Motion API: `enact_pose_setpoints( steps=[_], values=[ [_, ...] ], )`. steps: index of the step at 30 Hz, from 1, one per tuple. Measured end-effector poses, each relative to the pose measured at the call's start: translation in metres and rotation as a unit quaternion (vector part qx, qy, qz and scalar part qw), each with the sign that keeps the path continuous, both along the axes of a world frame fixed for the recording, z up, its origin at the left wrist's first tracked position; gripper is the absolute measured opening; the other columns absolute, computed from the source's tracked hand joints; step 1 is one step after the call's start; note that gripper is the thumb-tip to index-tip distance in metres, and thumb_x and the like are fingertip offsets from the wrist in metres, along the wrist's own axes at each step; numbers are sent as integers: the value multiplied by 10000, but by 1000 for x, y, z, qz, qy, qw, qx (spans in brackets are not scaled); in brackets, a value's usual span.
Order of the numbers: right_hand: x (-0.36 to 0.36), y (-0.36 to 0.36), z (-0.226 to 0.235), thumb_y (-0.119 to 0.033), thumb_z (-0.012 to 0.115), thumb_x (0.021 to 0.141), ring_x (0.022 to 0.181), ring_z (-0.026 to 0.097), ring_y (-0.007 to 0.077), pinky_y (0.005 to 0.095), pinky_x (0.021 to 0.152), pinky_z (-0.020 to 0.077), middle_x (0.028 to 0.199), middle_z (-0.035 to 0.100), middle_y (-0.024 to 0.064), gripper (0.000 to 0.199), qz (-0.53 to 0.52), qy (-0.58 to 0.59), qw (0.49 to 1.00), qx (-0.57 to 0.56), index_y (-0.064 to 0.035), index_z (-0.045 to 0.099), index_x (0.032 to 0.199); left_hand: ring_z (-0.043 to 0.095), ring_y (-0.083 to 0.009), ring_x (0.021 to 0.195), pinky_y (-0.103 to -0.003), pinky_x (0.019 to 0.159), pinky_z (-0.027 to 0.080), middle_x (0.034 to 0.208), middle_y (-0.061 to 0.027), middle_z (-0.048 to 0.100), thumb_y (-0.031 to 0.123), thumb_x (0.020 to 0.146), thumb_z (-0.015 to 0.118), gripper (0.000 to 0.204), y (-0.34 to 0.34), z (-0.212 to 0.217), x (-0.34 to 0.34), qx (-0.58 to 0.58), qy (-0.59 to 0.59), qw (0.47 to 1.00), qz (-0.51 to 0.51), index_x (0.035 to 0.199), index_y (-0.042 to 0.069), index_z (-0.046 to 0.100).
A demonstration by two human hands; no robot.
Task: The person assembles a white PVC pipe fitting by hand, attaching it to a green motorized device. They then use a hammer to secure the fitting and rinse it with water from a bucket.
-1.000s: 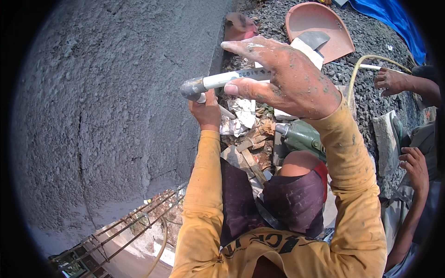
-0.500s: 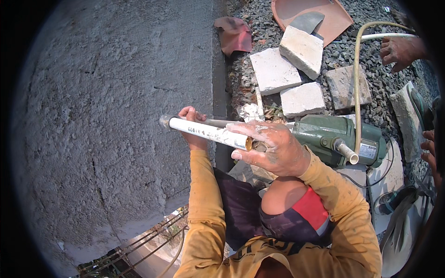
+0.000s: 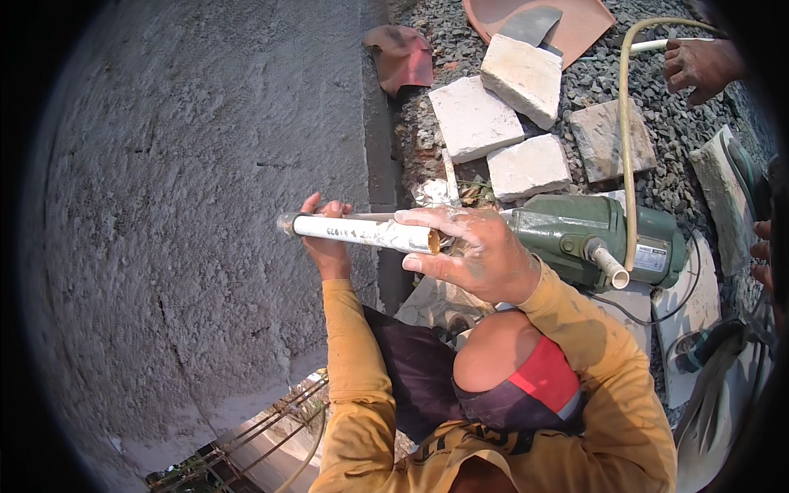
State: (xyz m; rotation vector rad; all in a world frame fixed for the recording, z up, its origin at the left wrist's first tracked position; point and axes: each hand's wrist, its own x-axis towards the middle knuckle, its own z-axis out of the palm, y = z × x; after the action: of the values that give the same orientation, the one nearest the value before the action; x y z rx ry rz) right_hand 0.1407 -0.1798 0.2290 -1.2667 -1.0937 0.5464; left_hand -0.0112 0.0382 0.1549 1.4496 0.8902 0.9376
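Note:
A short white plastic pipe (image 3: 362,232) lies level in front of a rough grey cement wall (image 3: 181,214). My left hand (image 3: 327,246) grips it from behind near its capped left end. My right hand (image 3: 472,251), smeared with cement, closes over the open right end. Just beyond my right hand stands a green water pump (image 3: 588,238) with a white outlet stub. My bent knee in dark shorts sits below the hands.
Pale stone blocks (image 3: 493,123) lie on grey gravel, with an orange pan and trowel (image 3: 534,25) behind. A yellowish hose (image 3: 625,148) curves from the pump. Another person's hand (image 3: 699,66) holds a white pipe at upper right. Steel rebar (image 3: 271,419) shows below.
Both hands lowered with the pipe from high against the wall to in front of the pump. The view tilted, bringing the stone blocks and pump into sight.

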Motion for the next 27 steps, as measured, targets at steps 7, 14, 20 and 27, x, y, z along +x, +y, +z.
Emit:
enact_pose_setpoints(
  steps=[7, 14, 20, 27],
  values=[
    [17, 14, -36, -204, 607, 901, 899, 601, 115, 253, 756, 524, 1005, 597, 84, 415, -36, 340, 936, 81, 21, 472, 1222, 620, -204, 830, -355, 810, 504, 917, -78, 612, 186, 751, 755, 502, 9, 9, -47, 118, 33, 982, -145, 1151, -4, 518],
    [52, 48, -66, -240, 542, 937, 839, 607, 121, 246, 737, 516, 984, 601, 106, 506, -62, 300, 950, 65, 73, 383, 1301, 648, -185, 830, -297, 743, 518, 839, -94, 639, 120, 760, 731, 354, -12, 31, -8, 102, 176, 955, -215, 1042, -23, 571],
    [18, -11, -141, -289, 498, 953, 826, 603, 99, 250, 724, 481, 990, 624, 94, 510, 11, 261, 956, -130, 48, 398, 1322, 582, -87, 700, -244, 641, 480, 780, -31, 621, 67, 767, 709, 206, -10, -35, 14, 28, 214, 974, -67, 919, -1, 589],
    [-36, -82, -161, -491, 516, 895, 1139, 536, 304, 372, 979, 392, 1193, 570, 216, 604, 283, 242, 857, -356, -31, 493, 1287, 515, -72, 625, -240, 582, 429, 698, -6, 580, 151, 768, 722, 203, -13, -82, 12, 31, 214, 976, 14, 818, 6, 589]
  ],
)
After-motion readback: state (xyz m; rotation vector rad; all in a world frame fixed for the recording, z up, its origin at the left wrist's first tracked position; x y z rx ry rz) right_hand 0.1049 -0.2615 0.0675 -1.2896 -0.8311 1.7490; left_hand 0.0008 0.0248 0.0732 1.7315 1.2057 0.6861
